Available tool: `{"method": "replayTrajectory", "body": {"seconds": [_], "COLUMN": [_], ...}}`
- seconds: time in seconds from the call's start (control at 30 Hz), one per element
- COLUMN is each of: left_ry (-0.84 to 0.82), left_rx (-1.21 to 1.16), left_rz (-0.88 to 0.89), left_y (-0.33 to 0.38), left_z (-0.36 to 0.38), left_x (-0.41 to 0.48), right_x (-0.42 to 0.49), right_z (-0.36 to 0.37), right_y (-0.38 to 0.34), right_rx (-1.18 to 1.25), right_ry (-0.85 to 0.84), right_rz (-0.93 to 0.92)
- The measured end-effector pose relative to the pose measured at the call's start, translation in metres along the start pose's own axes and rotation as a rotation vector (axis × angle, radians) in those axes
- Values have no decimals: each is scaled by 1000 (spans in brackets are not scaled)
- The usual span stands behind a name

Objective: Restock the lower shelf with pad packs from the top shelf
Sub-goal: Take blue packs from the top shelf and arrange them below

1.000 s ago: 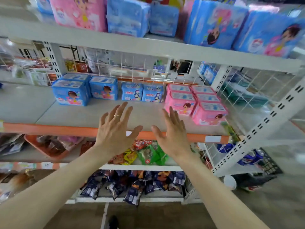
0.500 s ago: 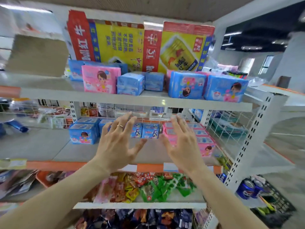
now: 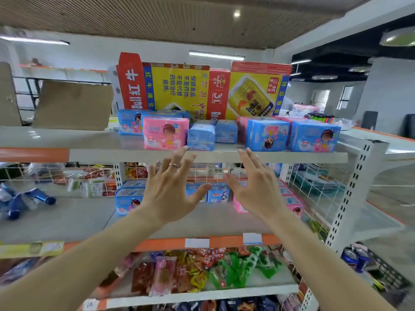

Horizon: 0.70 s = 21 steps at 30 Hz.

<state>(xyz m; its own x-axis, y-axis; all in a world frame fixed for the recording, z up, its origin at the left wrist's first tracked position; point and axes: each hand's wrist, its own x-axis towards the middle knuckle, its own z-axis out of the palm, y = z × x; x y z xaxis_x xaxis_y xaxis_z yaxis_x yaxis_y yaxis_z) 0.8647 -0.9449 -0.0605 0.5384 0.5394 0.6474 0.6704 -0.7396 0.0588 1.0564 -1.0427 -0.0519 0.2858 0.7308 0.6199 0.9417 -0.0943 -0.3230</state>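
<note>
Pad packs [image 3: 165,133] sit at the front of the top shelf [image 3: 292,157], easy to reach — left hand [image 3: 170,191] and right hand [image 3: 256,189] hover near its edge, both spread and empty, probably lining up a two-handed grab.

The left hand [image 3: 173,194] and the right hand [image 3: 256,189] go up from the orange edge of the lower shelf [image 3: 226,241] to the front edge of the top shelf [image 3: 280,157]. They now sit just under the pad packs [image 3: 165,132]. The view tips up too, so the big boxes [image 3: 179,90] and the ceiling [image 3: 157,19] come into sight.
</note>
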Motion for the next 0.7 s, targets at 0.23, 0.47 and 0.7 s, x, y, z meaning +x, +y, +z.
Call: {"method": "replayTrajectory", "body": {"seconds": [0.23,0.47,0.7], "left_ry": [17,73,2], "left_rx": [-14,-65,-223], "left_rz": [33,68,-37], "left_y": [-7,23,93], "left_z": [16,54,106], "left_x": [17,68,161], "right_x": [30,66,107], "right_z": [-8,-18,-37], "right_y": [16,76,152], "right_rx": [-79,-139,-95], "right_ry": [-18,-31,-34], "right_rz": [33,29,-5]}}
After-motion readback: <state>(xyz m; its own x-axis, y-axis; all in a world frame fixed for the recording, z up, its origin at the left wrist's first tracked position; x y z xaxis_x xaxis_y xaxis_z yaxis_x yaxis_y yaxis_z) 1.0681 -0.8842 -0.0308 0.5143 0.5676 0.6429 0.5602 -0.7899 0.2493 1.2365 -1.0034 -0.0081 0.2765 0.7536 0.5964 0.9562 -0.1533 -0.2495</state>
